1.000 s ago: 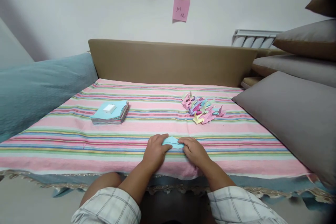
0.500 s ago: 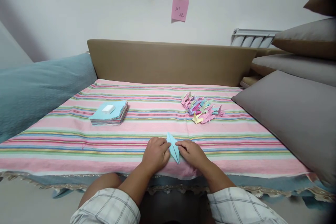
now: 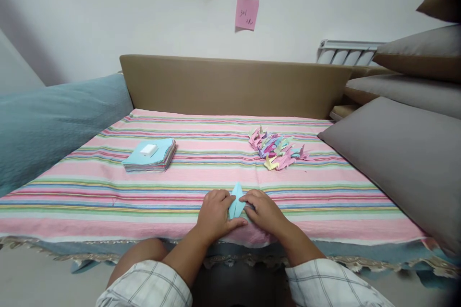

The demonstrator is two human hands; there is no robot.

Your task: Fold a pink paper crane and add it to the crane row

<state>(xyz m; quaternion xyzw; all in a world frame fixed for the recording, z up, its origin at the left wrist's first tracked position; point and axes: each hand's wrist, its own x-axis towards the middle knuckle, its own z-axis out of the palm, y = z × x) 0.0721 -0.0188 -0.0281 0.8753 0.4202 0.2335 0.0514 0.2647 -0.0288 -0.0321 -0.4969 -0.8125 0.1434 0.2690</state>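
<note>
A light-blue piece of folded origami paper (image 3: 236, 205), a narrow diamond with a centre slit, lies on the striped cloth in front of me. My left hand (image 3: 217, 211) grips its left edge, fingertips on the paper and thumb across its near end, which is partly hidden. From the other side, my right hand (image 3: 262, 208) pinches the right edge between thumb and forefinger. Farther back to the right is a pile of folded paper cranes (image 3: 275, 146) in pink, purple, yellow, green and blue. A stack of square paper (image 3: 162, 156) sits at the left with a small white block (image 3: 149, 150) on top.
The pink striped cloth (image 3: 90, 192) covers the seat up to a brown backrest (image 3: 234, 86). Grey cushions (image 3: 403, 153) are piled at the right, and a blue-covered armrest (image 3: 61, 120) bounds the left. A pink note (image 3: 247, 13) hangs on the wall.
The folded paper has turned from lying sideways to pointing away from me. Both hands have shifted their grips around it, and the left thumb now lies over its near end.
</note>
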